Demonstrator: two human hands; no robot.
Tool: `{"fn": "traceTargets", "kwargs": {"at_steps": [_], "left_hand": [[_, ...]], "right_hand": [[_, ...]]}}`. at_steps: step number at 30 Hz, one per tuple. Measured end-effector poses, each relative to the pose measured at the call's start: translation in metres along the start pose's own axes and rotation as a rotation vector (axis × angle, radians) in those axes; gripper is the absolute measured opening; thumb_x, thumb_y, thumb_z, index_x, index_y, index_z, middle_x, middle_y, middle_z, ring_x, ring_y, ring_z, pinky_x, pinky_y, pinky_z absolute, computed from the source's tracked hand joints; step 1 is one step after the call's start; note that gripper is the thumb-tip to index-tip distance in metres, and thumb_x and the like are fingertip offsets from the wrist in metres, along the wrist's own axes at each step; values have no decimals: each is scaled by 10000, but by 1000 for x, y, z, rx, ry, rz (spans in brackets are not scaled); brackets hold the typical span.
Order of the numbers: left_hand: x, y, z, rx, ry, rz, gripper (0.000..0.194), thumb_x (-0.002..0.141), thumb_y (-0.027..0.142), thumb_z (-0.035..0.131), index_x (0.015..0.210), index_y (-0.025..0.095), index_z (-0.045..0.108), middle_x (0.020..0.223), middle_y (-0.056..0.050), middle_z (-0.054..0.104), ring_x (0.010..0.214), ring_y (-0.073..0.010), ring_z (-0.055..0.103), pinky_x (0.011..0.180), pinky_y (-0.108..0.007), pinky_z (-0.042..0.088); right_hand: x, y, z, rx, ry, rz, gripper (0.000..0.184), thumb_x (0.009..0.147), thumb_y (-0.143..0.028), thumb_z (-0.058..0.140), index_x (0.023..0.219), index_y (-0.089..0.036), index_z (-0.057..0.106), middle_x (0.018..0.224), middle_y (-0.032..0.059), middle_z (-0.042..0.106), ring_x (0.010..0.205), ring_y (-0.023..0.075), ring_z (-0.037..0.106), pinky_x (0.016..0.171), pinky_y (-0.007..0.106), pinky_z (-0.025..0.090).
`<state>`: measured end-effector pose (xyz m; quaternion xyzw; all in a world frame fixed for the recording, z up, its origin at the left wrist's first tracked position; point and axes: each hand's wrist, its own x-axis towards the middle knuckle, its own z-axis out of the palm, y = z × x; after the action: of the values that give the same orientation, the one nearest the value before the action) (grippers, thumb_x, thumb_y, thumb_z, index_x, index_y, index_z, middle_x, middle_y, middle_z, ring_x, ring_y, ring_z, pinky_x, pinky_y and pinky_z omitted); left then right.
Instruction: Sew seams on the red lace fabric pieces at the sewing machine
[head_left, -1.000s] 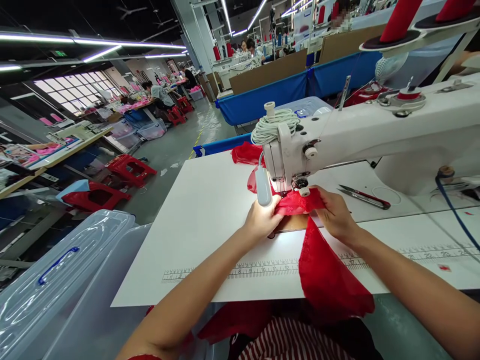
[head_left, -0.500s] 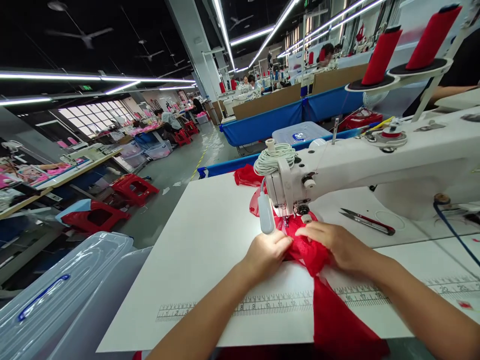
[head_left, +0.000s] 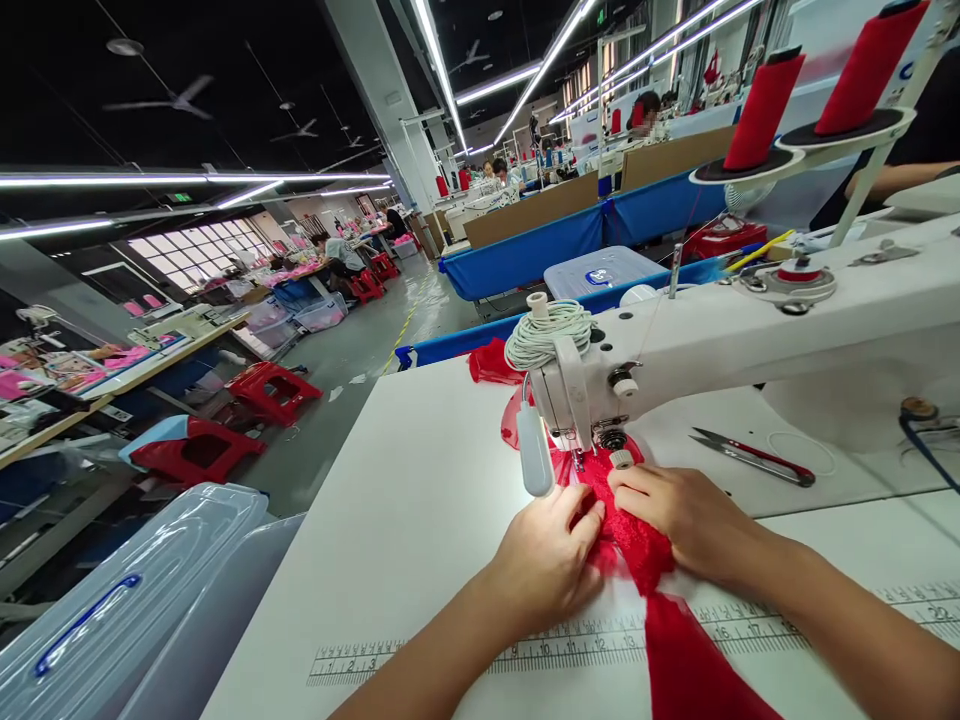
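A strip of red lace fabric (head_left: 679, 650) runs from the table's near edge up under the needle of a white sewing machine (head_left: 750, 335). My left hand (head_left: 547, 560) lies curled on the fabric's left edge, fingertips pressing it to the white table (head_left: 405, 510). My right hand (head_left: 686, 520) rests on the fabric's right side just in front of the presser foot, fingers bent down onto the cloth. More red fabric (head_left: 491, 362) is bunched behind the machine head. A small lamp (head_left: 534, 455) hangs beside the needle.
Thread snips (head_left: 754, 458) lie on the table right of the machine head. Two red thread cones (head_left: 817, 85) stand on the rack above. A clear plastic bin (head_left: 112, 610) sits at lower left. Red stools (head_left: 225, 420) and other workstations line the aisle.
The view has tilted upward, so the table and hands sit lower in frame. Both hands have closed in together on the fabric in front of the needle.
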<state>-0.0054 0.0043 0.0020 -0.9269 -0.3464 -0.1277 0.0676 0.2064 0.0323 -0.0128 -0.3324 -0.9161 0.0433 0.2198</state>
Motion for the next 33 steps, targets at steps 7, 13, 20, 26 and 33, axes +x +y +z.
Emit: {"fn": "traceTargets", "kwargs": {"at_steps": [7,13,20,26,33], "left_hand": [[-6,4,0,5,8,-38,912,889,726,50,1201,83,617,1047,-193,634,741,-250,562,635,-385,516],[-5,7,4,-1,84,-45,914,896,706,28,1156,85,645,983,-181,650,746,-252,571,604,-368,508],[-5,7,6,-11,75,-42,871,903,705,59,1108,113,663,996,-187,636,780,-256,582,613,-371,518],[-5,6,6,-16,95,-55,915,891,704,0,1089,123,679,985,-185,650,779,-263,591,619,-381,524],[-5,1,9,62,66,-48,926,899,693,0,1164,94,654,1081,-208,656,797,-274,619,617,-380,527]], "right_hand": [[-2,1,6,32,-19,-8,252,776,-39,472,896,-207,617,783,30,682,632,165,585,561,264,356],[-4,-3,7,-38,5,31,311,681,8,494,875,-208,606,733,18,678,581,152,574,520,265,302],[-3,-3,7,-33,1,51,294,676,-8,489,871,-200,597,754,22,705,594,157,596,514,270,301],[-7,3,23,-48,78,54,383,686,-43,526,1020,-197,635,876,46,741,653,179,645,548,273,363],[-4,3,23,-49,99,53,405,695,-41,489,1044,-191,631,942,60,743,702,191,661,564,273,402]]}}
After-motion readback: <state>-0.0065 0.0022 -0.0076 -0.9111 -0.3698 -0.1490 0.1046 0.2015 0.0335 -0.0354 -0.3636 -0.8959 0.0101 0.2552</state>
